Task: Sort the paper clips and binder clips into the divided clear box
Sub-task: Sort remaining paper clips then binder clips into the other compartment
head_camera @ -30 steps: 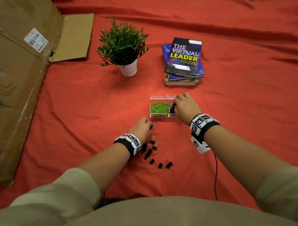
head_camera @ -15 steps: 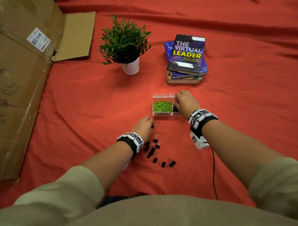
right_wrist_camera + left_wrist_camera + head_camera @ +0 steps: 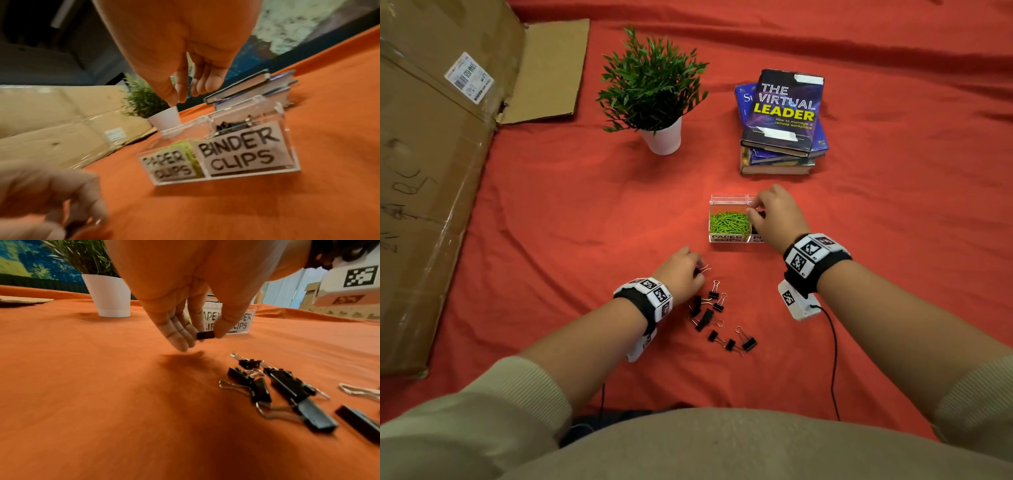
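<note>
Right hand [image 3: 774, 216] risen above box [image 3: 726, 200], left wrist view shows pinched binder clip [image 3: 205, 335]

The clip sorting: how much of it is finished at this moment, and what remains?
Done: the green paper clips fill their compartment of the clear box. In hand: the left hand pinches one binder clip; the right hand hovers over the binder side. Left: the pile of binder clips on the red cloth.
</note>
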Demonstrator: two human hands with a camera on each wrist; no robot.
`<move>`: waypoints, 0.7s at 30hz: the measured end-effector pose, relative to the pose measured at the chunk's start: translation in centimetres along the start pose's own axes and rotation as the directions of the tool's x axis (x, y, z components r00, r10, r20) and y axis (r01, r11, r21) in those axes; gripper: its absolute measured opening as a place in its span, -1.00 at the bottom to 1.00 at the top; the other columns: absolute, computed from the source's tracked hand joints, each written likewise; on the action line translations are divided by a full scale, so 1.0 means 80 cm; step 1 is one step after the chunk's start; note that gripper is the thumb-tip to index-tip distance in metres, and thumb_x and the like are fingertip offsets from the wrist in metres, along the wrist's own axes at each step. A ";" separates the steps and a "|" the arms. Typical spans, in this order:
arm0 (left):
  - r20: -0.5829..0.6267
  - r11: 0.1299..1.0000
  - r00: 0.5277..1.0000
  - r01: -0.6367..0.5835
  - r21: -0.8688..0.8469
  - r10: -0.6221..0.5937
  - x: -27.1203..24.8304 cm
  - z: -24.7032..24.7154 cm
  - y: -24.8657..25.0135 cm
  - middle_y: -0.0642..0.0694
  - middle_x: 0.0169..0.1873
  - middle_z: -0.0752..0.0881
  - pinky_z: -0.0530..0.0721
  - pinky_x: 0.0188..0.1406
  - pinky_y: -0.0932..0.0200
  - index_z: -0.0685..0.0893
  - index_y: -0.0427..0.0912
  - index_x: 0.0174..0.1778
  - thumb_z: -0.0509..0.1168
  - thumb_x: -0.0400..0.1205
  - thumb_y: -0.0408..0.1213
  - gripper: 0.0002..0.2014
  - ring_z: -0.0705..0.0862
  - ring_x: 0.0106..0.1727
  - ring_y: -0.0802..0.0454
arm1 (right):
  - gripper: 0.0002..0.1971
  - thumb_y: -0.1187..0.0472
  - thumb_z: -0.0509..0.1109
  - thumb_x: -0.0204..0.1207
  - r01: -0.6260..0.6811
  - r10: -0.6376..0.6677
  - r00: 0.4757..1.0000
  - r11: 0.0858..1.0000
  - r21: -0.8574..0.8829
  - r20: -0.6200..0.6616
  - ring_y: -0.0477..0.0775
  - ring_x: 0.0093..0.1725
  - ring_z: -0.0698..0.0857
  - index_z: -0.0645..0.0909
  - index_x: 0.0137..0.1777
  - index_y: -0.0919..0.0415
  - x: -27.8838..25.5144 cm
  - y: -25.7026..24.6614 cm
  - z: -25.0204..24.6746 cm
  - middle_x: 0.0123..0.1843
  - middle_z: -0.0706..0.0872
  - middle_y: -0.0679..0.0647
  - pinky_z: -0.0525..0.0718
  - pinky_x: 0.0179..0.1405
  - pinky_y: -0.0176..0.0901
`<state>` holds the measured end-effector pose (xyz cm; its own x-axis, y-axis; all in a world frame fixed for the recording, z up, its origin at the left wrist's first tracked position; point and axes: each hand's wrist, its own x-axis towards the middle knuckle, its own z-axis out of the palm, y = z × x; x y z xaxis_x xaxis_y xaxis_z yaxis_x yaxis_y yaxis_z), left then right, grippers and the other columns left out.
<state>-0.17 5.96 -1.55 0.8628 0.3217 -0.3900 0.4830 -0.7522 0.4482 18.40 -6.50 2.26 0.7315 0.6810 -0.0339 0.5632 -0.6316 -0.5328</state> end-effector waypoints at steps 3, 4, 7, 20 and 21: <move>0.068 0.998 0.996 -0.064 0.025 0.062 -0.018 -0.003 -0.011 -0.11 0.06 0.56 0.54 0.11 0.16 0.63 -0.16 0.26 0.28 0.58 -0.22 -0.67 0.63 0.08 -0.06 | -0.90 0.25 0.33 0.50 0.169 -0.169 0.962 0.985 0.019 0.212 0.08 -0.03 0.63 0.66 -0.07 0.20 -0.038 -0.017 0.013 -0.02 0.66 0.12 0.65 0.05 0.01; 0.089 0.996 0.993 -0.086 0.036 0.083 -0.023 -0.002 -0.014 -0.11 0.05 0.56 0.55 0.10 0.15 0.64 -0.15 0.26 0.29 0.57 -0.22 -0.67 0.63 0.07 -0.07 | -0.86 0.27 0.31 0.50 0.213 -0.207 0.914 0.977 0.021 0.348 0.06 -0.02 0.64 0.68 -0.02 0.19 -0.053 -0.022 0.023 0.00 0.67 0.10 0.67 0.08 -0.01; 0.129 0.992 0.985 -0.118 0.041 0.112 -0.038 0.004 -0.018 -0.11 0.02 0.55 0.57 0.10 0.10 0.63 -0.13 0.28 0.29 0.56 -0.22 -0.64 0.63 0.05 -0.09 | -0.66 0.30 0.33 0.45 0.308 -0.251 0.753 0.951 0.012 0.608 0.15 0.10 0.60 0.63 0.23 0.19 -0.094 -0.027 0.058 0.07 0.58 0.14 0.62 0.14 -0.01; 0.095 0.972 0.985 -0.156 0.178 0.141 -0.060 0.043 -0.001 -0.20 0.07 0.48 0.56 0.09 -0.13 0.58 -0.28 0.10 0.23 0.60 -0.28 -0.79 0.57 0.10 -0.20 | -0.66 0.33 0.27 0.46 0.326 -0.205 0.797 0.938 -0.118 0.568 0.24 0.21 0.44 0.54 0.25 0.25 -0.148 -0.016 0.083 0.23 0.50 0.17 0.51 0.20 0.06; 0.090 0.973 0.986 -0.154 0.172 0.140 -0.060 0.044 0.001 -0.21 0.07 0.47 0.58 0.06 -0.15 0.56 -0.28 0.07 0.23 0.59 -0.31 -0.82 0.58 0.06 -0.22 | -0.67 0.35 0.25 0.44 0.318 -0.193 0.801 0.939 -0.130 0.566 0.23 0.20 0.43 0.54 0.22 0.25 -0.150 -0.015 0.081 0.21 0.50 0.17 0.51 0.18 0.06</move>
<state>-4.79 2.36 -2.45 0.9051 0.1595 -0.3943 0.3110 -0.8805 0.3578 6.48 -11.51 -2.20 0.2595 0.8776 -0.4031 0.8115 -0.4244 -0.4016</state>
